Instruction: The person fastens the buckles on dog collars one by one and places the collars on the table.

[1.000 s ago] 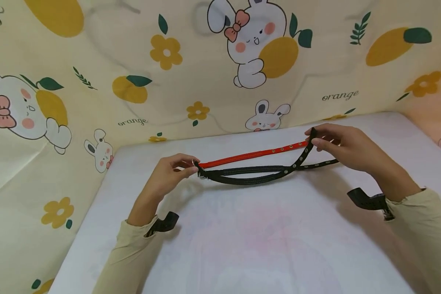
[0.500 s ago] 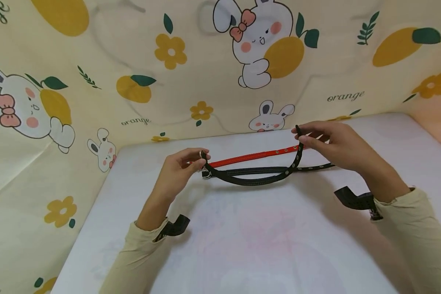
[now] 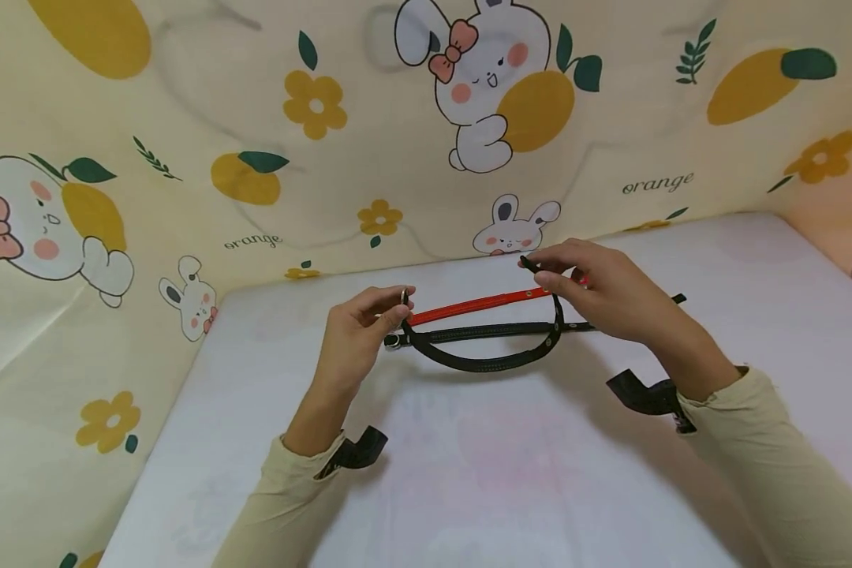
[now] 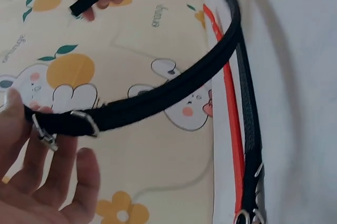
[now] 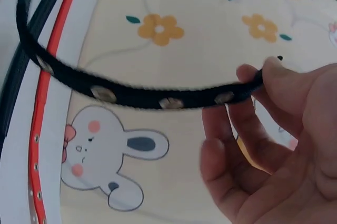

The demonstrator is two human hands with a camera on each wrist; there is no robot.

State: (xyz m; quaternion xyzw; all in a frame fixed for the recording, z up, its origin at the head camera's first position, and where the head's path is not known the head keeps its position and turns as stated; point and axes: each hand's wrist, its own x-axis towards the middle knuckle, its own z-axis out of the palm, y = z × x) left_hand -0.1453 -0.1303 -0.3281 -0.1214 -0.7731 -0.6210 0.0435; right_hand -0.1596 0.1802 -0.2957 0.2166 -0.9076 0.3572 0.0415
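Observation:
Between both hands a black buckle collar [image 3: 486,365] sags in a curve above the table. My left hand [image 3: 358,331] pinches its buckle end; in the left wrist view the metal buckle [image 4: 47,138] dangles by the fingers. With thumb and fingers, my right hand [image 3: 603,292] pinches the other end, where metal eyelets [image 5: 171,103] run along the strap. Behind it a second black collar [image 3: 493,331] lies on the table, its tip showing past the right hand. Farther back lies a red collar [image 3: 479,304], partly covered by the right hand at its eyelet end.
The white table [image 3: 468,473] extends toward me and to both sides. A cream cloth [image 3: 326,173] printed with rabbits, oranges and flowers rises behind the table and along its left side. A black wrist mount [image 3: 358,450] sits at each sleeve cuff.
My right hand has moved left, bringing the ends of the held black collar closer together, so its curve hangs deeper. The left hand has shifted slightly right and up. Both collars behind stay on the table.

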